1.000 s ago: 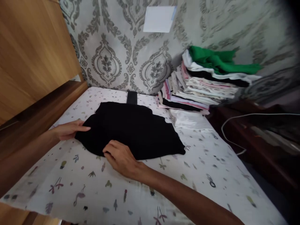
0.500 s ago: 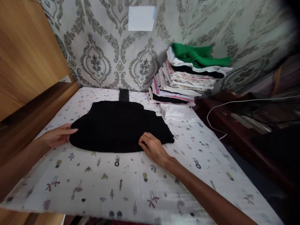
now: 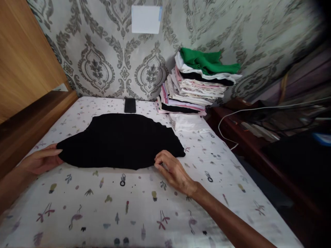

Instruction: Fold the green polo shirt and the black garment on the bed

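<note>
A black garment [image 3: 119, 141] lies spread on a white printed sheet [image 3: 144, 213]. My left hand [image 3: 46, 159] pinches its left end between thumb and fingers. At the lower right edge of the cloth, my right hand [image 3: 173, 168] is closed with curled fingers gripping the fabric. The garment's right corner lies on the sheet beyond that hand. Just behind the cloth is a dark flat phone-like object [image 3: 130, 105].
A tall stack of folded clothes [image 3: 196, 89] with a green piece [image 3: 209, 61] on top stands at the back right. Wooden furniture [image 3: 33, 55] borders the left. A white cable [image 3: 224, 120] crosses dark red furniture [image 3: 243, 141] at right.
My left hand has moved left, drawing out the garment's left end. The dark flat object now shows whole behind the cloth. The view has shifted slightly right.
</note>
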`<state>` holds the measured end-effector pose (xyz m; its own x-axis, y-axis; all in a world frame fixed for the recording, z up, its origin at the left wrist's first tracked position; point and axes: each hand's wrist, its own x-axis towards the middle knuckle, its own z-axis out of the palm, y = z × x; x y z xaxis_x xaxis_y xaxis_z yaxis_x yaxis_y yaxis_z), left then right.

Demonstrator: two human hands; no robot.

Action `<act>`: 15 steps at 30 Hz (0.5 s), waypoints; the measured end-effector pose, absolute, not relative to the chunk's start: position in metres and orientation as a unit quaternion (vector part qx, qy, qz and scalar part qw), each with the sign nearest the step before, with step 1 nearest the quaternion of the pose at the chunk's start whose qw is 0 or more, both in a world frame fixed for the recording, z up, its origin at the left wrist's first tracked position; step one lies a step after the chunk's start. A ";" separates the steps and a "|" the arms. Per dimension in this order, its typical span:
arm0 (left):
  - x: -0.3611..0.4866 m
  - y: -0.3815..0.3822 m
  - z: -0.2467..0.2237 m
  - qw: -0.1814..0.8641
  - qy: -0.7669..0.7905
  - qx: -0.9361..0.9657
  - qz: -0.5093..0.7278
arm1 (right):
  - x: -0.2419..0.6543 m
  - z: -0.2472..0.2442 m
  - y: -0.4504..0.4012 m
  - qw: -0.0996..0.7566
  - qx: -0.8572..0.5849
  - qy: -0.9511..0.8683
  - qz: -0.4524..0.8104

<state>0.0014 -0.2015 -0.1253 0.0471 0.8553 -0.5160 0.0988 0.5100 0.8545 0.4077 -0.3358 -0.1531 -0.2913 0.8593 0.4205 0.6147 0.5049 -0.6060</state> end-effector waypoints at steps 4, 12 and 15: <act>0.005 -0.204 -0.122 0.591 0.644 0.387 0.294 | 0.413 -0.161 -0.339 0.292 -0.474 -0.816 0.157; 0.011 -0.207 -0.115 0.586 0.662 0.380 0.271 | 0.463 -0.176 -0.311 0.221 -0.731 -0.645 0.027; -0.001 -0.203 -0.121 0.589 0.647 0.414 0.250 | 0.471 -0.169 -0.309 0.172 -0.747 -0.633 0.107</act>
<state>-0.0010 -0.2027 -0.1211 0.0375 0.8304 -0.5559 0.2423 0.5322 0.8112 0.4713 -0.3087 -0.1687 0.1754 0.9828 0.0582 0.9089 -0.1389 -0.3931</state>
